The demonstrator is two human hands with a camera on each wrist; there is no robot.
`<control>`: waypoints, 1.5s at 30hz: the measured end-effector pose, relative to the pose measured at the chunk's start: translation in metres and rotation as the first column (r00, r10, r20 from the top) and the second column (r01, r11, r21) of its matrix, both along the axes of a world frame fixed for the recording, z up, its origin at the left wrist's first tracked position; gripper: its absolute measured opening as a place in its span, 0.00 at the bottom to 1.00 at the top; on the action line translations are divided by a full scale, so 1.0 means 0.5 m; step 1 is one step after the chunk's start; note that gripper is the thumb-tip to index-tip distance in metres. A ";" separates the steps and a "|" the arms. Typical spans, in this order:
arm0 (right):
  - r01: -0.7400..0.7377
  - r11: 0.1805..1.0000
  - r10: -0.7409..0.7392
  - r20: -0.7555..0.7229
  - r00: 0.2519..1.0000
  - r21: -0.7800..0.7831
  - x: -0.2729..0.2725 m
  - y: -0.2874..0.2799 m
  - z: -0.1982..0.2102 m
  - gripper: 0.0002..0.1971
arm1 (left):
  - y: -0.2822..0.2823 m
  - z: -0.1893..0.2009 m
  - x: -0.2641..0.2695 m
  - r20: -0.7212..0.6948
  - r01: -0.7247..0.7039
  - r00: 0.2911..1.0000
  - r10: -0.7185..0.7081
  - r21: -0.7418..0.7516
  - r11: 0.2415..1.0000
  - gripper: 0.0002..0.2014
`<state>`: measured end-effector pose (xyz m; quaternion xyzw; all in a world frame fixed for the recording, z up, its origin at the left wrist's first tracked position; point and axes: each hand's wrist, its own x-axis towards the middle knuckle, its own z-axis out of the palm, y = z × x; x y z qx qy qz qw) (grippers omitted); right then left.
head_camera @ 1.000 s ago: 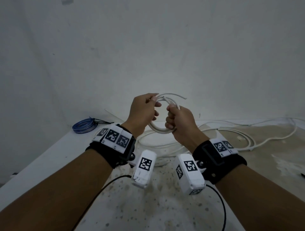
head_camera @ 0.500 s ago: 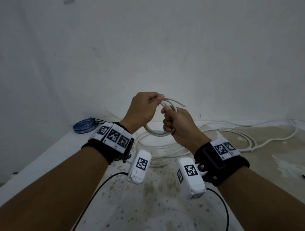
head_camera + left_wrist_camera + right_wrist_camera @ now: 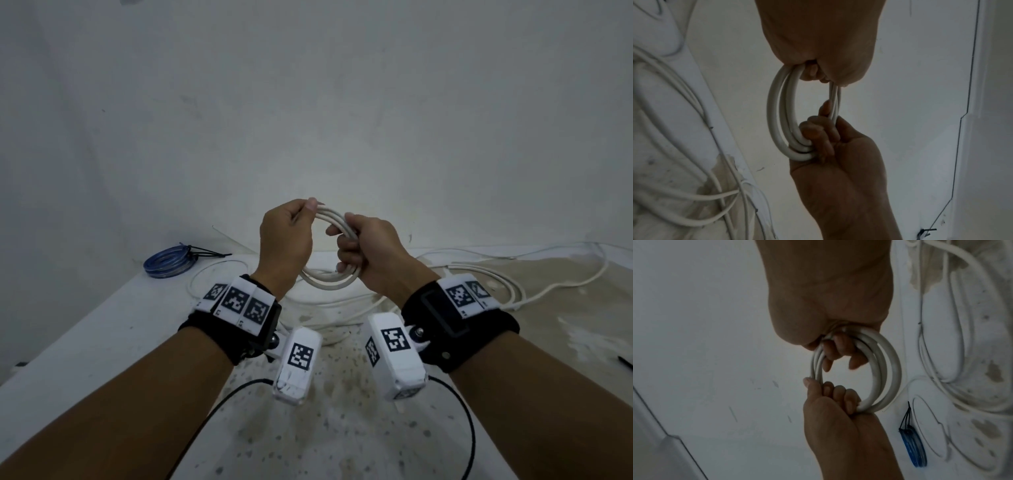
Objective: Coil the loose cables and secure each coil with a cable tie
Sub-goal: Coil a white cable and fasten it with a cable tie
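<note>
Coil's loose end now tucked in; left hand (image 3: 286, 236) and right hand (image 3: 371, 251) grip white coil (image 3: 329, 281) above table

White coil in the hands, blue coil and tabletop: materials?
White coil: looks like smooth matte plastic-jacketed cable; it bends in even round loops without kinking. Blue coil: glossy, seemingly translucent blue jacket, bound with thin black ties, likely plastic. Tabletop: hard speckled surface, possibly terrazzo or stone, with worn brownish patches.

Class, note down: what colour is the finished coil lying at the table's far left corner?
Blue coil, bound with black ties; clearest in the head view.
</note>
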<state>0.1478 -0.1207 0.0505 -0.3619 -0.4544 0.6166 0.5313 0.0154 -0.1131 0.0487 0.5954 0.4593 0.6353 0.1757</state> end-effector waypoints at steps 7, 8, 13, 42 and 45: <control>0.178 0.979 -0.194 -0.178 0.965 -0.103 0.016 0.014 -0.012 0.16 | -0.020 0.029 -0.006 0.217 0.382 0.920 -0.326 -0.318 0.868 0.14; 0.190 0.976 -0.206 -0.186 0.961 -0.102 0.015 0.015 -0.014 0.16 | -0.023 0.028 -0.006 0.299 0.435 0.890 -0.344 -0.333 0.837 0.14; 0.205 0.979 -0.205 -0.070 0.976 -0.008 0.009 0.010 -0.027 0.18 | -0.026 0.020 -0.009 0.308 0.440 0.886 -0.347 -0.320 0.839 0.14; 0.207 0.969 -0.229 0.170 0.958 0.138 0.143 -0.059 -0.036 0.16 | -0.029 0.005 0.133 -0.340 0.213 0.898 -0.280 -0.219 0.952 0.09; 0.215 0.970 -0.232 0.174 0.957 0.113 0.185 -0.081 -0.042 0.16 | -0.045 -0.004 0.177 -0.320 0.228 0.900 -0.297 -0.235 0.945 0.10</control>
